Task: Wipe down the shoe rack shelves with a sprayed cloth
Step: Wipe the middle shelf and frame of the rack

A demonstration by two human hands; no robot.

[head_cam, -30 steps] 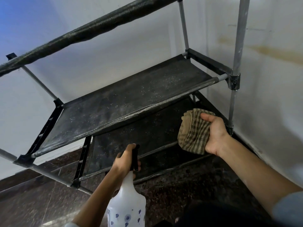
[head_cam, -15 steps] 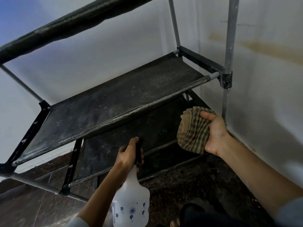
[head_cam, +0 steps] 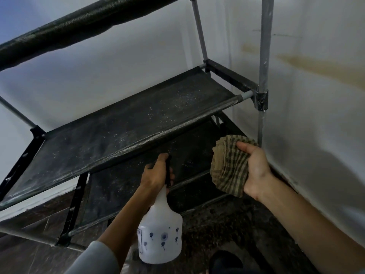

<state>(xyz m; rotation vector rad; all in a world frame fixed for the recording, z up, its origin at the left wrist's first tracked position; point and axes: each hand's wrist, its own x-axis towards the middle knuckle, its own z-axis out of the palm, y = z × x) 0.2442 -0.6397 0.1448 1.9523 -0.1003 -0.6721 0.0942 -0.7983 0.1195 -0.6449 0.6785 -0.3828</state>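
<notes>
Still early, by the look of it: no shelf wiped yet, only the spraying step in hand. Left hand [head_cam: 156, 175] at lower centre of the frame, fingers [head_cam: 170, 176] wrapped and pressed together round the black trigger head of the white spray bottle [head_cam: 161, 236], nozzle aimed roughly toward the cloth [head_cam: 230, 167] held up at centre right. Right hand [head_cam: 254, 171] just beside the right-hand post, thumb on top, other fingers hidden behind the fabric, pinching the bunched cloth between them. Cloth checked in tan and dark stripes, folded into a thick wad; impossible to tell whether damp. Shoe rack [head_cam: 263, 56] set in the corner between two pale walls, filling the left and centre of the frame. Middle shelf [head_cam: 128, 123] of dark fabric, speckled with pale dust and grit, heaviest toward the right end; lower shelf [head_cam: 122, 180] beneath it similarly dusty. Top shelf at upper left seen only from below. Left to do, judging from this: wetting the cloth, then wiping every shelf.
</notes>
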